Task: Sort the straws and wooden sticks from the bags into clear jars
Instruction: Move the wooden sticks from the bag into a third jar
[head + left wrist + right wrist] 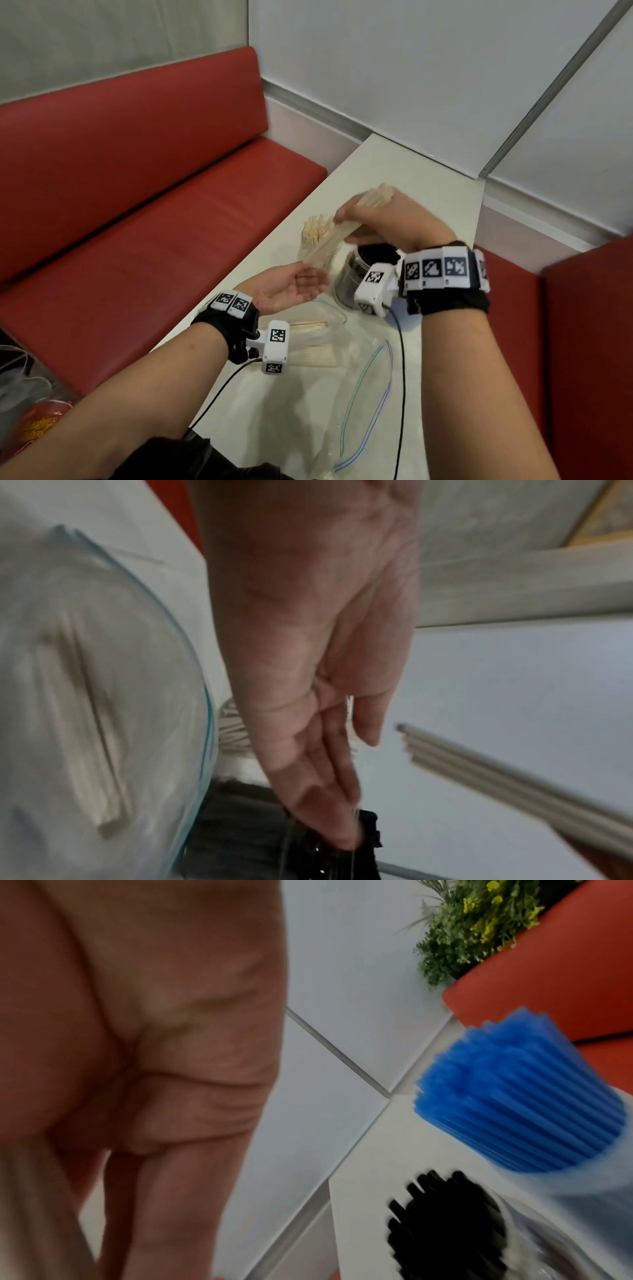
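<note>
The right hand (387, 222) is raised over the white surface (428, 192), its fingers curled round a bundle of pale wooden sticks (346, 222). The bundle slants down to the left, its lower end over a clear jar (313, 251) already stuffed with pale sticks standing upright. The left hand (291, 286) waits just beneath that lower end, palm up, fingers straight and relaxed, holding nothing; from the left wrist view the stick tips (479, 772) hang apart from its fingertips (329, 813).

Just right of that jar, partly hidden behind the right wrist's camera, stands a second clear jar (349, 277) filled with black straws (445, 1218). The right wrist view also catches a clump of blue straws (527, 1104) close to the black ones; what holds them is too blurred to tell.

Nearer the person, clear zip bags (363, 370) lie flat and crumpled on the surface, with more pale sticks (315, 356) lying inside, next to the left wrist. A red bench seat (137, 205) runs along the left side of the surface, and a leafy plant (479, 926) sits behind another red seat back.
</note>
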Tool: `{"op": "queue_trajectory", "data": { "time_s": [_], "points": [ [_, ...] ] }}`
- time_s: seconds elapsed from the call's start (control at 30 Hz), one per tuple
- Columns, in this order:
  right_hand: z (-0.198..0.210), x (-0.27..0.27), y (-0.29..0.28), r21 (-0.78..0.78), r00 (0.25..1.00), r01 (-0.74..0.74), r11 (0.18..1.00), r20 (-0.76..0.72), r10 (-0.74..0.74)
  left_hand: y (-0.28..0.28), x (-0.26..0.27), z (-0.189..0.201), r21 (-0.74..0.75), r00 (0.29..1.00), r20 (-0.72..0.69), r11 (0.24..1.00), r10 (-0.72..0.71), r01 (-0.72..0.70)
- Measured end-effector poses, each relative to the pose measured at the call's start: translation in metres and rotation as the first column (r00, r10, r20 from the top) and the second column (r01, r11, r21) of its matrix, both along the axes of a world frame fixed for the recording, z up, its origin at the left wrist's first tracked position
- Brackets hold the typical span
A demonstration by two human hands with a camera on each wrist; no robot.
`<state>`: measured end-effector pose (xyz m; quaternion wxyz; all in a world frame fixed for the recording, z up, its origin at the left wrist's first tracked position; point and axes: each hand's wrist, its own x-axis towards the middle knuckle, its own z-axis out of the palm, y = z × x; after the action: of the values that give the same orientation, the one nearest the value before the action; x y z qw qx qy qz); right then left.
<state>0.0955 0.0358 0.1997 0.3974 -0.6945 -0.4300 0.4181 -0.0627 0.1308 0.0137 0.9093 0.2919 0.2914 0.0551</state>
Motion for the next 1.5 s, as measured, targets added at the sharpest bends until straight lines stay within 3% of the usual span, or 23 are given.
{"op": "queue_trajectory", "data": {
  "time_s": [0.07,0.13,0.2,0.27,0.43,0.5,0.6,0.73,0.83,1.0,1.1,1.17,1.23,1.3,1.4,1.5],
  "points": [
    [0.014,0.017,0.014,0.109,0.99,0.131,0.985,0.041,-0.136,0.004,0.003,-0.004,0.169,0.994,-0.108,0.985,-0.028,0.046],
    [0.019,0.03,0.029,0.199,0.964,0.233,0.952,0.083,-0.253,0.006,0.007,-0.01,0.37,0.972,-0.234,0.921,-0.034,0.121],
    [0.012,0.035,0.044,0.234,0.94,0.285,0.93,0.124,-0.319,0.006,0.011,-0.019,0.555,0.925,-0.378,0.792,-0.032,0.254],
    [-0.002,0.035,0.055,0.217,0.923,0.306,0.927,0.17,-0.345,0.004,0.013,-0.027,0.666,0.856,-0.515,0.607,-0.046,0.433],
    [-0.052,0.032,0.071,0.098,0.903,0.307,0.947,0.283,-0.323,-0.005,0.015,-0.038,0.682,0.689,-0.722,0.104,-0.066,0.724],
    [-0.07,0.03,0.076,0.056,0.9,0.291,0.955,0.324,-0.293,-0.01,0.017,-0.042,0.624,0.622,-0.781,-0.029,-0.06,0.781],
    [-0.095,0.029,0.081,0.031,0.895,0.349,0.937,0.284,-0.343,-0.017,0.018,-0.051,0.525,0.524,-0.85,-0.142,-0.052,0.839],
    [-0.119,0.026,0.084,-0.021,0.885,0.425,0.905,0.22,-0.41,-0.026,0.015,-0.067,0.463,0.469,-0.883,-0.192,-0.015,0.865],
    [-0.115,0.029,0.089,-0.016,0.9,0.332,0.943,0.303,-0.312,-0.033,0.013,-0.072,0.417,0.426,-0.905,-0.202,0.0,0.886],
    [-0.094,0.033,0.096,0.221,0.881,0.279,0.935,0.328,-0.341,-0.032,0.007,-0.079,0.468,0.48,-0.877,-0.205,0.006,0.859],
    [-0.106,0.017,0.099,0.323,0.795,0.189,0.927,0.504,-0.337,-0.033,0.004,-0.082,0.447,0.465,-0.885,-0.225,0.032,0.866],
    [-0.128,0.0,0.099,0.193,0.679,0.088,0.977,0.707,-0.2,-0.031,0.002,-0.084,0.484,0.498,-0.867,-0.202,0.025,0.851],
    [-0.155,-0.014,0.091,-0.094,0.566,0.055,0.994,0.823,0.047,-0.029,0.0,-0.085,0.531,0.543,-0.839,-0.174,0.026,0.829],
    [-0.178,-0.021,0.082,-0.265,0.552,0.035,0.964,0.809,0.202,-0.027,-0.004,-0.087,0.561,0.572,-0.819,-0.139,0.045,0.816],
    [-0.185,-0.02,0.085,-0.291,0.531,0.031,0.956,0.815,0.231,-0.026,-0.006,-0.088,0.582,0.589,-0.806,-0.108,0.061,0.806],
    [-0.174,-0.021,0.097,-0.14,0.523,0.081,0.987,0.849,0.077,-0.023,-0.005,-0.089,0.585,0.591,-0.803,-0.087,0.072,0.806]
  ]
}}
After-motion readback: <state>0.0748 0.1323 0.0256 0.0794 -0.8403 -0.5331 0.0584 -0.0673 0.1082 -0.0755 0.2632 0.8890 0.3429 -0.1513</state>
